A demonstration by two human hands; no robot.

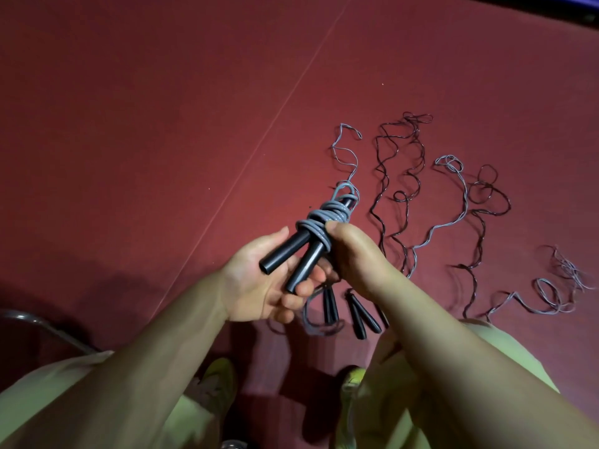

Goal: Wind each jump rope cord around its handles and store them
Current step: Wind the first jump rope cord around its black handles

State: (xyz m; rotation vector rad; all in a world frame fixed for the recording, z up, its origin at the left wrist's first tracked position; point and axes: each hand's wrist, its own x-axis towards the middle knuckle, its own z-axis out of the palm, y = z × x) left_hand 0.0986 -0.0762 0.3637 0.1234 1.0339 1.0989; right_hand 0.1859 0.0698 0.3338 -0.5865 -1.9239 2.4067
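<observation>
Knees in pale trousers [58, 390] frame the bottom of the view. Above them the left hand [259, 286] cradles two black handles [291, 254], fingers curled under them. The right hand [353, 251] pinches the grey cord [324, 218] wound round them, thumb on the coils. The tail [346, 157] trails to the floor [162, 124]. If the thumb lifts before the end is tucked, the coils may spring loose. The tail could also snag the loose ropes [402, 176] lying beside it, near spare handles [359, 312].

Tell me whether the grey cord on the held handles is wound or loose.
Mostly wound: grey cord coils around both black handles; a loose tail trails onto the floor.
</observation>
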